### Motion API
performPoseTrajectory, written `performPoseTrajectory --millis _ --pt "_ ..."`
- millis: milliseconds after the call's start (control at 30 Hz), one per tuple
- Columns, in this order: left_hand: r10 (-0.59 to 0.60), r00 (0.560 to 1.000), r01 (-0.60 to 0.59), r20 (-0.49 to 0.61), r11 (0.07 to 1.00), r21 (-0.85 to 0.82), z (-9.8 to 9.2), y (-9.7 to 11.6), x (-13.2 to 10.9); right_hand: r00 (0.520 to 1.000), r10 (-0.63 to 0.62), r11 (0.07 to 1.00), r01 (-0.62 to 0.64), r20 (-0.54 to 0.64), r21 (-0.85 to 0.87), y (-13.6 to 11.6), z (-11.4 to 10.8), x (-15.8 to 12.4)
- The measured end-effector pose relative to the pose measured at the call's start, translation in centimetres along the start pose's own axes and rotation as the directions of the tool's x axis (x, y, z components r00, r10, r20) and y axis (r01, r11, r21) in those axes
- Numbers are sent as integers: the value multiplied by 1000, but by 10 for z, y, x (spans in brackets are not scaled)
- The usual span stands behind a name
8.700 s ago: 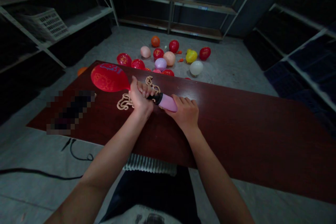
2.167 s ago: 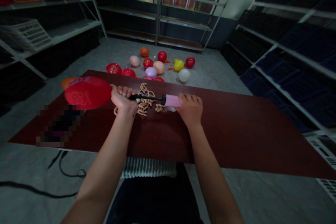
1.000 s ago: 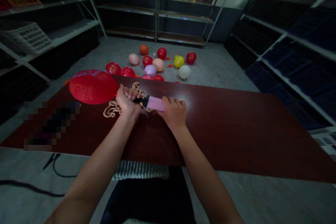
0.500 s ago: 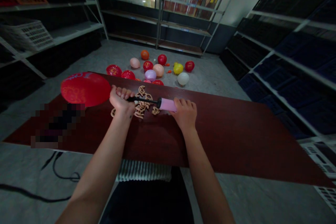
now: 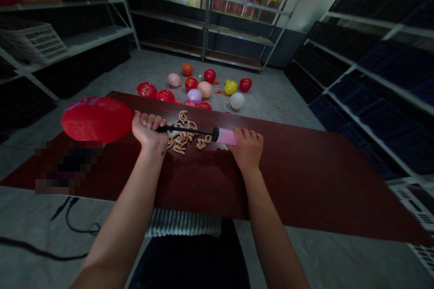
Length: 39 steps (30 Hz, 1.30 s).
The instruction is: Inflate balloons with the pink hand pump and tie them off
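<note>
A balloon pump (image 5: 226, 136) with a pink barrel and a thin black rod lies level above the table. My right hand (image 5: 249, 146) is closed round the right end of the pink barrel. My left hand (image 5: 147, 130) is wrapped round the pump's black left end, next to an inflated red balloon (image 5: 96, 119) with printed lettering. The balloon's neck is hidden in that hand. Below the rod, a heap of tan, curled, rope-like pieces (image 5: 183, 137) lies on the table.
The dark red table (image 5: 305, 180) spans the view. A pixelated dark object (image 5: 73, 165) lies at its left. Several balloons (image 5: 205, 90) rest on the floor beyond. Shelves (image 5: 239, 34) stand at the back and both sides. Black cables (image 5: 40, 253) run along the floor at left.
My hands have moved apart, the left one leftward with the balloon and the right one rightward with the barrel. More of the black rod shows, and the red balloon looks slightly larger.
</note>
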<state>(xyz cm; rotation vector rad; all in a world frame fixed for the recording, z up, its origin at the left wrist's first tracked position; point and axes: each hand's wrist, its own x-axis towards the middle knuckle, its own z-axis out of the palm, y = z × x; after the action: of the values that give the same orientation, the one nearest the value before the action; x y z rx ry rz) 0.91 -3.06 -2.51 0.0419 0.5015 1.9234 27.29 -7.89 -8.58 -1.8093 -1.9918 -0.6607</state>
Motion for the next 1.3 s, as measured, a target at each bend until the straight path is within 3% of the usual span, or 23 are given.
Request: performPoseTrajectory --millis 200,533,933,1300 --pt "15 1000 -15 3 998 61 0 -16 -3 998 3 998 -7 67 59 -14 -6 2" --pt "-58 996 47 72 988 146 6 -57 -27 987 -67 982 39 148 186 -50 -12 1" --pt "-15 994 0 108 991 135 5 -44 -19 991 -84 980 65 100 186 -51 -4 5" --pt "25 999 -24 -32 998 52 4 -17 -7 998 2 1000 -3 61 30 -15 5 5"
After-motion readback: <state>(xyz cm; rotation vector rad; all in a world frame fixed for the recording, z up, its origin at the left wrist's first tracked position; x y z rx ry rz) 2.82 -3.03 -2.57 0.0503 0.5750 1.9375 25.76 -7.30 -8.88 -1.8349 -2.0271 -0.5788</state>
